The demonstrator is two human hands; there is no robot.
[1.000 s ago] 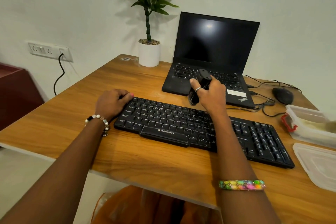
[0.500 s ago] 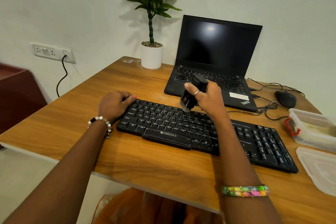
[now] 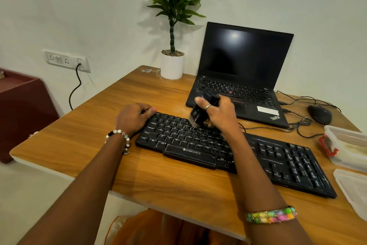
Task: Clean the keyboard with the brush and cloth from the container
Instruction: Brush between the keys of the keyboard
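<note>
A black Zebronics keyboard (image 3: 274, 157) lies across the wooden desk (image 3: 83, 145). My right hand (image 3: 220, 113) grips a black brush (image 3: 200, 109) with its bristles down on the keyboard's top rows, left of centre. My left hand (image 3: 133, 117) presses on the keyboard's far left corner, fingers curled. A clear plastic container (image 3: 349, 145) with a red clip stands at the right edge, something pale inside. Its lid (image 3: 353, 189) lies flat in front of it. No cloth can be made out clearly.
An open black laptop (image 3: 244, 60) stands behind the keyboard, with a mouse (image 3: 319, 114) and tangled cables (image 3: 297, 123) to its right. A potted plant (image 3: 172, 64) is at the back. A wall socket (image 3: 65, 61) and a dark red cabinet (image 3: 21, 105) are on the left.
My right hand has carried the brush down from above the keys onto the top rows and a little left. My left hand stays on the keyboard's corner.
</note>
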